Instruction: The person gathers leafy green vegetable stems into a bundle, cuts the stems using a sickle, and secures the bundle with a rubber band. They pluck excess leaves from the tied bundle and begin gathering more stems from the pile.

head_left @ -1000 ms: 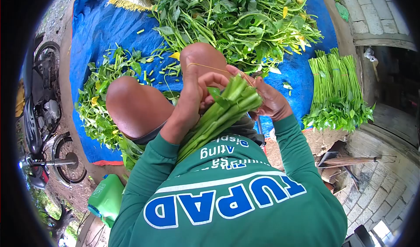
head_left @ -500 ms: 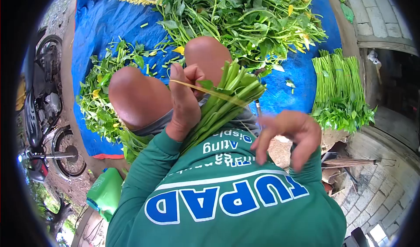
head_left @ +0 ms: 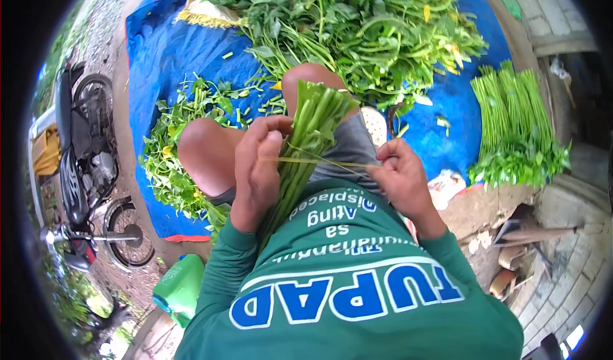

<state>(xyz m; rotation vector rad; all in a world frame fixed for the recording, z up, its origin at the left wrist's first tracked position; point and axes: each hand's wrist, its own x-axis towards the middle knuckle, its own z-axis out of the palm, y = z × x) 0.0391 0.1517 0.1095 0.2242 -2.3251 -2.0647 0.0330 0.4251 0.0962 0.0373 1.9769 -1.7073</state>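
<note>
A bunch of green water spinach stalks point(head_left: 300, 146) stands tilted in front of my lap, cut ends upward. My left hand point(head_left: 255, 172) is closed around it from the left side. A thin yellow band point(head_left: 341, 165) runs from my left thumb across the stalks to my right hand point(head_left: 402, 176). Pinched between the right fingers, the band's far end is pulled taut to the right. Where it passes behind the bunch is hidden.
A blue tarp point(head_left: 447, 127) lies beyond my knees. A large heap of leafy stems point(head_left: 357, 28) covers its far part. Several tied bunches point(head_left: 520, 120) lie at the right, loose leaves point(head_left: 172, 162) at the left. A green jug point(head_left: 182, 290) and a motorcycle point(head_left: 83, 156) stand left.
My right hand, blurred and lower before, has risen and now pinches the band, stretching it sideways. My left thumb has come down against the bunch, which stands more upright.
</note>
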